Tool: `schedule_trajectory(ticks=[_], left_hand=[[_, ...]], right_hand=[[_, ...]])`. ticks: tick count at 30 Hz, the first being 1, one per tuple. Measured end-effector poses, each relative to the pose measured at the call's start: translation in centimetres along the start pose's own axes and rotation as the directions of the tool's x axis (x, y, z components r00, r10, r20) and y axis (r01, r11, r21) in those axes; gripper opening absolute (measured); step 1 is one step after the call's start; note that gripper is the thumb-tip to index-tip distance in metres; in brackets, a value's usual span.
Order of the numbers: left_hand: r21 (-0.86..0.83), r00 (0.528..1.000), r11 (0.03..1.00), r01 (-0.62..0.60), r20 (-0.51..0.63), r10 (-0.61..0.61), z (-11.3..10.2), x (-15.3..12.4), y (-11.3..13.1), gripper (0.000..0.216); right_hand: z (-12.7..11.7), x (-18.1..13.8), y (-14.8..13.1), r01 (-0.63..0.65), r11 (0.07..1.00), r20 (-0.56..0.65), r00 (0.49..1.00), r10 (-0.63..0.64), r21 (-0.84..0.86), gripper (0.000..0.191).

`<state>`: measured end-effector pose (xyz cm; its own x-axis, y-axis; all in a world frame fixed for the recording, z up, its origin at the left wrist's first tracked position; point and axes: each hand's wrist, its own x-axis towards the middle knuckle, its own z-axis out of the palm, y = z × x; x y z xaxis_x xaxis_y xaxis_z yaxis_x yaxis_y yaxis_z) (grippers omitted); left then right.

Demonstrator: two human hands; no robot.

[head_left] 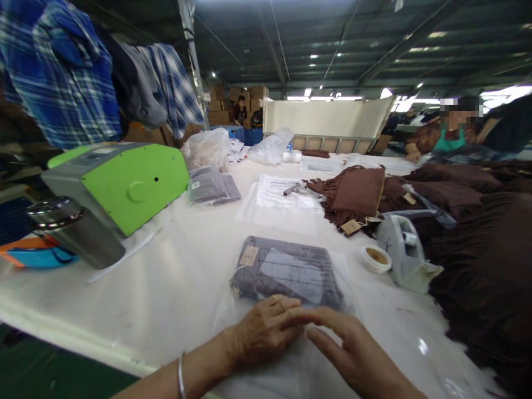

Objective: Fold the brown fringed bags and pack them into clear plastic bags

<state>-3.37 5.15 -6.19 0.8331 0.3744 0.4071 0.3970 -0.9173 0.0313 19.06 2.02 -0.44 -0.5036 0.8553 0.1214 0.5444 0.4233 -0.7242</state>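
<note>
A folded dark grey garment [291, 271] lies on the white table in front of me, inside a clear plastic bag [226, 310]. A tan hang tag [249, 256] on a string shows at its upper left, and a pale sheet lies over its middle. My left hand [270, 327] rests on the bag at the garment's near edge, fingers stretched to the right. Beside it is my right hand [347, 338], its thumb apart from its extended fingers, their tips meeting the left hand's fingers. Neither hand appears to grip anything. Both palms are hidden.
A green-and-grey machine [137, 180] and a steel flask [78, 230] stand left. To the right are a tape dispenser [401, 252], a small tub [376, 259] and heaped brown fringed garments [490, 238]. Another bagged garment [214, 187] lies farther back. A co-worker [449, 133] is across the table.
</note>
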Motion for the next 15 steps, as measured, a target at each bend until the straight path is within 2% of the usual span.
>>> schedule_trajectory(ticks=[3,6,10,13,15], left_hand=[[0.054,0.991,0.990,0.128,0.031,-0.130,-0.3,-1.7,0.3,0.018],[0.095,0.972,0.970,0.224,0.056,-0.230,-0.4,-2.7,0.4,0.018],[0.071,0.970,0.973,0.221,0.087,-0.227,-0.1,-2.2,0.9,0.023],[0.039,0.956,0.963,0.267,0.120,-0.269,-0.5,-2.4,1.2,0.030],[0.018,0.935,0.947,0.319,0.158,-0.318,-1.5,-3.4,1.2,0.035]], right_hand=[[3.4,1.3,2.3,0.135,0.985,0.015,0.991,-0.134,-0.107,0.026],[5.1,0.4,5.1,0.235,0.925,-0.078,0.960,-0.270,-0.300,0.027],[5.4,-0.7,6.7,0.299,0.755,-0.106,0.894,-0.436,-0.584,0.032],[4.9,-0.9,6.9,0.297,0.653,-0.100,0.861,-0.498,-0.697,0.033],[4.0,-1.6,7.7,0.276,0.624,-0.106,0.857,-0.504,-0.732,0.036]])
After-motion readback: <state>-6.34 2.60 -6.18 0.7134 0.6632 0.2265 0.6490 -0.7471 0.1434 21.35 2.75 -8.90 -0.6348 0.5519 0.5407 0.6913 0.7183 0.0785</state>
